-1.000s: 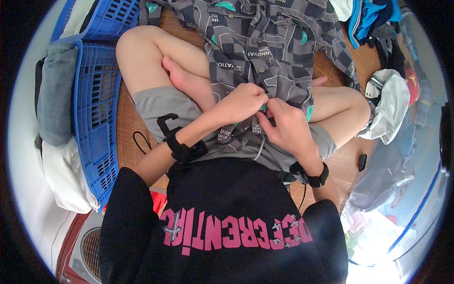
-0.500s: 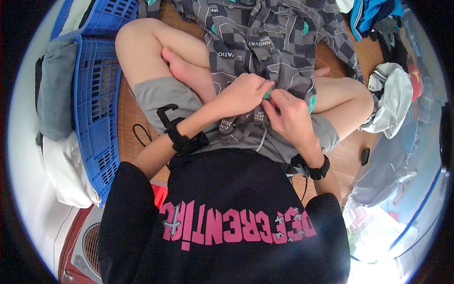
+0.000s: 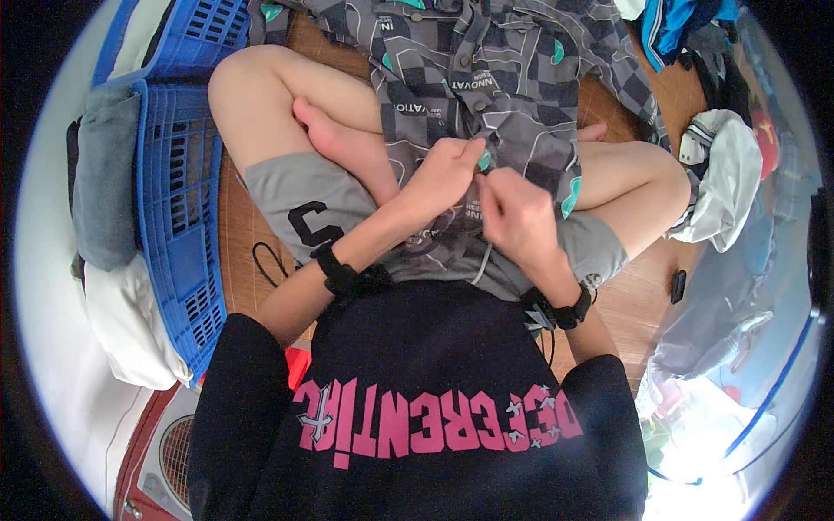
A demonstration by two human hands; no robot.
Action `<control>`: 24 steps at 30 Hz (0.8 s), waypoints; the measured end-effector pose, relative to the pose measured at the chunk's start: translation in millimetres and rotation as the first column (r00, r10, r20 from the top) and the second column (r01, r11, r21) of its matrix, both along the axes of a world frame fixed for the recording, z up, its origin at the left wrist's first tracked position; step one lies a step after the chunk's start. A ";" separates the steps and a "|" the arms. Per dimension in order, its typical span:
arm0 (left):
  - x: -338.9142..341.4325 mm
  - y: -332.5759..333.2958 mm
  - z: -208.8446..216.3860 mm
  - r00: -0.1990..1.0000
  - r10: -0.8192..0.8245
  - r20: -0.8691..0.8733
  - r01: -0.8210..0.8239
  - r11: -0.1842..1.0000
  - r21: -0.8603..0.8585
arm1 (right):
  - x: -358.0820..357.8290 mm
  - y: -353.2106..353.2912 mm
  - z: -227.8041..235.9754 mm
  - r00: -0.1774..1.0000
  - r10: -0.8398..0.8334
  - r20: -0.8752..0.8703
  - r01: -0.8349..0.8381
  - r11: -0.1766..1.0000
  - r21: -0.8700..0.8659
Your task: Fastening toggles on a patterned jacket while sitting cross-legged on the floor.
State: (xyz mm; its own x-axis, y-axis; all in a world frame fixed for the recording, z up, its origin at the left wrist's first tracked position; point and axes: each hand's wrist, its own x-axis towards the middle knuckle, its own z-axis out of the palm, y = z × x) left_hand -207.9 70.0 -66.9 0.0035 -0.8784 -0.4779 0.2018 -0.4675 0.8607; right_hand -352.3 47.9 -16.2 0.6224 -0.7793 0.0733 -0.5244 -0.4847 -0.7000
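Observation:
A grey and black checked button-up shirt [image 3: 521, 104] with green patches lies across my crossed legs and the floor in front of me, collar end away from me. Its button placket runs down the middle. My left hand [image 3: 452, 169] pinches the front edge of the shirt low on the placket, beside a small green patch. Right next to it, my right hand [image 3: 519, 208] has its thumb and fingers closed on the same edge. The fingers hide whether a button lies between them. Both wrists carry black straps.
A blue plastic crate [image 3: 178, 217] stands at my left, with a grey folded cloth [image 3: 106, 178] and a white cloth [image 3: 130, 321] over its side. To my right are a white garment [image 3: 725, 174], a small black object [image 3: 678, 286] and clear plastic sheeting [image 3: 712, 295]. Blue clothing [image 3: 686, 30] lies far right.
My left hand has shifted slightly left along the shirt's edge. My right hand has turned, its fingers curling in more tightly, and moved a little left. The view has tilted slightly.

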 end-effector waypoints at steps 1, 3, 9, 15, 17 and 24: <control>1.5 -3.5 4.6 1.000 -0.004 0.002 0.004 1.000 0.000 | 3.0 6.3 -3.9 1.000 0.020 0.007 -0.020 1.000 -0.003; 3.6 -12.1 14.1 0.930 -0.186 0.316 0.210 0.977 -0.041 | 0.8 10.5 -3.2 0.999 0.032 0.012 -0.032 0.999 -0.008; -1.3 -2.5 17.2 0.897 -0.128 0.423 0.208 0.967 -0.147 | -16.9 1.0 22.8 0.988 -0.018 -0.153 0.043 0.986 0.161; -8.5 -0.6 19.3 0.808 -0.136 0.573 0.284 0.942 -0.177 | -19.0 -1.8 13.2 0.936 -0.347 0.066 0.285 0.852 0.438; -7.4 -0.2 22.4 0.785 -0.147 0.602 0.303 0.938 -0.166 | -17.7 -2.4 12.7 0.934 -0.352 0.056 0.290 0.841 0.457; -11.5 3.7 22.8 0.745 -0.156 0.648 0.375 0.902 -0.214 | -30.3 -20.8 17.3 0.977 -0.208 -0.040 0.176 0.693 0.699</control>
State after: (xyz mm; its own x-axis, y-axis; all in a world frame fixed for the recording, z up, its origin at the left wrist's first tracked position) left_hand -219.4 73.7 -44.0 -0.0630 -0.9853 -0.1586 -0.4996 -0.1064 0.8597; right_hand -382.6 27.2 1.0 0.4625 -0.7200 -0.5173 -0.5152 0.2566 -0.8178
